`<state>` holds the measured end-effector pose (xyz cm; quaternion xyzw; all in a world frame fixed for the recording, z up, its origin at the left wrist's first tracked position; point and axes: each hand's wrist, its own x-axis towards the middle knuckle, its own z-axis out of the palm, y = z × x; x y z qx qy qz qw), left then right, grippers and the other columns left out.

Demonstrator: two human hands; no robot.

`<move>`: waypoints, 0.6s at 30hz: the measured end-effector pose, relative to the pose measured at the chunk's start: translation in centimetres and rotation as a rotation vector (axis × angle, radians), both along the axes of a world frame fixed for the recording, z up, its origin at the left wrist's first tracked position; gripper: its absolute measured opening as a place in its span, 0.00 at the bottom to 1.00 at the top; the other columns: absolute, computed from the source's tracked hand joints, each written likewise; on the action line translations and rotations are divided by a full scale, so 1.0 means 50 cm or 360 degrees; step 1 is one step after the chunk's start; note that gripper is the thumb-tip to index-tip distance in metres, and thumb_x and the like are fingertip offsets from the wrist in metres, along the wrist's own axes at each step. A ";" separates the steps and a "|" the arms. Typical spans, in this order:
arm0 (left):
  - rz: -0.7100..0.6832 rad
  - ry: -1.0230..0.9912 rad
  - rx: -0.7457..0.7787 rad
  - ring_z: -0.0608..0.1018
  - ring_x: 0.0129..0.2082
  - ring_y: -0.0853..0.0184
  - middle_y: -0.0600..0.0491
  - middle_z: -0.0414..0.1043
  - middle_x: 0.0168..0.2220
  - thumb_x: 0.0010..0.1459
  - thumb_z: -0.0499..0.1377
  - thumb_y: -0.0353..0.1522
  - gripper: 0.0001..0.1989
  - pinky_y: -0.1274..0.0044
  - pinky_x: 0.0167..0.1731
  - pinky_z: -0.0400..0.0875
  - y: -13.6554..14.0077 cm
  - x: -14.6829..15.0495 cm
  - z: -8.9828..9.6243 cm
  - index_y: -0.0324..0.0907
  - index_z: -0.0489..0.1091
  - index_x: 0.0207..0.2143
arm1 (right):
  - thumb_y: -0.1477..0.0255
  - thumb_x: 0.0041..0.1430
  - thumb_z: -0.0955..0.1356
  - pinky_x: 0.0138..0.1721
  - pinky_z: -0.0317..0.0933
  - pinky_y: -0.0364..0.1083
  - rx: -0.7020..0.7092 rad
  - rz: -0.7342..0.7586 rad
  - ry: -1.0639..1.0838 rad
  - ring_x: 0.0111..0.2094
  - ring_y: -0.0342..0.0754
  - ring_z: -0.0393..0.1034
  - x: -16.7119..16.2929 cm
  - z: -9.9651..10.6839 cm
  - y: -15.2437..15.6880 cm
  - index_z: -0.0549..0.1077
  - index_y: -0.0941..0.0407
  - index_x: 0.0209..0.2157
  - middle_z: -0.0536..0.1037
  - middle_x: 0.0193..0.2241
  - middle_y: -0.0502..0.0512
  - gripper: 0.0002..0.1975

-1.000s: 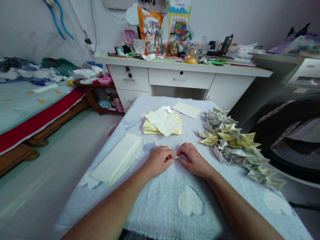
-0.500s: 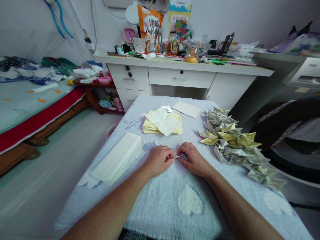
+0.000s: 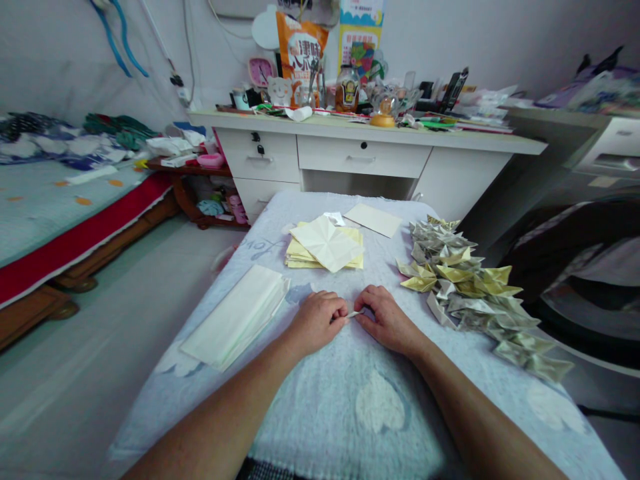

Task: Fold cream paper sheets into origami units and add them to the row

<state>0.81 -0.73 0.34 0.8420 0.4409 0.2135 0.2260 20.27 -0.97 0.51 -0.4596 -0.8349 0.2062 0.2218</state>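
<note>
Thumb and fingers of the left hand (image 3: 319, 323) are clamped on one end of a small folded paper strip (image 3: 354, 314); the right hand (image 3: 389, 321) pinches the opposite end, apparently so that two-point support keeps it steady. The strip spans the gap between the hands, low over the blue patterned cloth (image 3: 320, 413); whether it touches cannot be determined. Beyond lies a creased paper square (image 3: 329, 244) atop a yellow paper stack (image 3: 299, 257), presumably within easy reach. Folded white sheets (image 3: 235, 317) lie left; pointed folded-paper pieces (image 3: 473, 283) are grouped right, likely to keep them off the working area

Paper (image 3: 354, 314) btwn hands (image 3: 317, 321) (image 3: 390, 321); folded pcs (image 3: 455, 274) R
</note>
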 end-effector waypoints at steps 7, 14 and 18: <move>0.0019 -0.0041 0.0001 0.70 0.30 0.69 0.57 0.67 0.25 0.53 0.59 0.30 0.07 0.76 0.33 0.59 0.001 0.001 -0.004 0.41 0.65 0.24 | 0.77 0.55 0.68 0.39 0.54 0.47 -0.0004 0.0019 0.0064 0.37 0.48 0.61 0.001 0.004 -0.001 0.69 0.56 0.31 0.69 0.32 0.53 0.03; 0.0140 -0.0048 0.0018 0.71 0.35 0.66 0.55 0.70 0.29 0.55 0.58 0.31 0.07 0.75 0.37 0.60 0.001 0.001 -0.010 0.41 0.68 0.25 | 0.74 0.58 0.67 0.41 0.54 0.48 -0.0014 -0.0056 0.0106 0.38 0.48 0.61 0.001 -0.006 0.004 0.71 0.56 0.30 0.70 0.33 0.53 0.03; 0.0203 -0.0007 0.0005 0.71 0.37 0.65 0.54 0.70 0.31 0.57 0.56 0.31 0.07 0.73 0.40 0.59 0.001 0.002 -0.008 0.42 0.70 0.26 | 0.72 0.59 0.68 0.41 0.54 0.49 -0.0022 -0.0120 0.0114 0.39 0.48 0.62 -0.001 -0.013 0.006 0.72 0.55 0.29 0.70 0.34 0.53 0.04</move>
